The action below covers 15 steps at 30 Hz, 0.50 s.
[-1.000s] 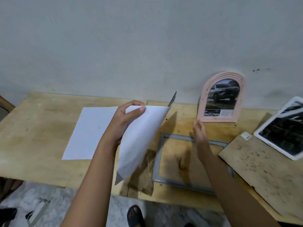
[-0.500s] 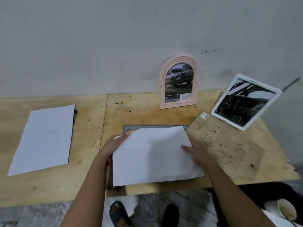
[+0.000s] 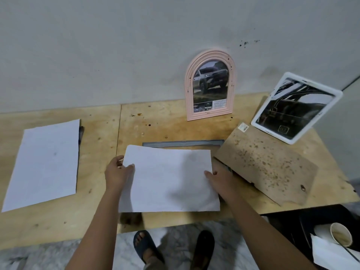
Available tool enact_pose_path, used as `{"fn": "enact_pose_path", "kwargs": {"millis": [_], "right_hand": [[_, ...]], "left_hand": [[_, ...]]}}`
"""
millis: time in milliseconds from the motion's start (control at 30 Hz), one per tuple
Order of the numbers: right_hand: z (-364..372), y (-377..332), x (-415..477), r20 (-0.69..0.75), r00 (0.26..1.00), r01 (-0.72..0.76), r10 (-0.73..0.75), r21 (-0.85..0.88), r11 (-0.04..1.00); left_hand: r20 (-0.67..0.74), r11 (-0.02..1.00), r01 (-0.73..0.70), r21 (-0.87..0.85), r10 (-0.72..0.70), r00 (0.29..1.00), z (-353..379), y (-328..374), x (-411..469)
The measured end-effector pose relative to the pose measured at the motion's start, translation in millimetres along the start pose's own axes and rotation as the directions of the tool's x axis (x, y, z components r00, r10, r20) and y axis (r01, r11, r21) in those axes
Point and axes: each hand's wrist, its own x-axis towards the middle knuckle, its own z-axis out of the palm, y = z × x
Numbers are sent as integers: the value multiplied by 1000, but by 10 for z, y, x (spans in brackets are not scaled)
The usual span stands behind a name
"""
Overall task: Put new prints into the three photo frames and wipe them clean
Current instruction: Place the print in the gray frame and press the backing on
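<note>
At the near edge of the plywood table (image 3: 159,123), my left hand (image 3: 118,172) pinches the left edge of a white sheet (image 3: 169,178). The thumb lies on top and the fingers are curled behind the edge. My right hand (image 3: 220,178) meets the sheet's right edge with its fingertips on the upper surface; I cannot tell whether the thumb is tucked beneath. The sheet is blank side up and lies nearly flat, covering most of a grey rectangular frame (image 3: 183,143). Only the frame's far rail shows past the sheet's top edge.

Just to the right, a speckled brown backing board (image 3: 266,168) lies at an angle, with its near corner beside my right wrist. Behind it, a white frame (image 3: 296,108) stands tilted back with a dark print inside. A pink arched frame (image 3: 210,84) stands upright against the wall, showing a truck picture. Well to my left, a second white sheet (image 3: 44,162) lies flat on the table. Down to my right, off the table, a paper cup (image 3: 341,234) lies tipped on more white paper.
</note>
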Motion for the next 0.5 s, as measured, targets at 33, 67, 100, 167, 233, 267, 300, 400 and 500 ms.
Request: {"fn": "enact_pose_path", "kwargs": {"millis": [33,67,100,167,233,267,300,400,500], "right_hand": [[11,17,7,-89,995,26,-32,-77,997],[14,29,4,-174,980,68,-98,-169,983],[45,68,26,-237,952,129,-195,-266,955],[106,112,-2,-256,869,310,-424,-387,868],[203,152,-73,-182,784,489,-593,-407,772],[265,181,-101,-122,759,542,-639,-425,725],[328,209,-123,-46,758,567,-651,-448,692],[428,300,-146,88,818,542,-569,-449,710],[422,367,-72,49,838,508,-544,-436,743]], "left_hand": [[-7,1000,-15,17,16,1000,15,-12,-11],[-6,1000,-22,22,22,1000,33,-33,-21],[-4,1000,-23,19,23,1000,53,-48,-34],[-10,999,-40,13,40,999,96,-76,-70],[-31,996,-90,2,90,995,141,-68,-118],[-39,992,-127,-4,127,991,166,-51,-153],[-40,984,-180,12,180,983,202,-49,-180],[4,899,-353,259,364,931,295,-82,-284],[222,701,-597,391,557,800,422,-148,-433]]}}
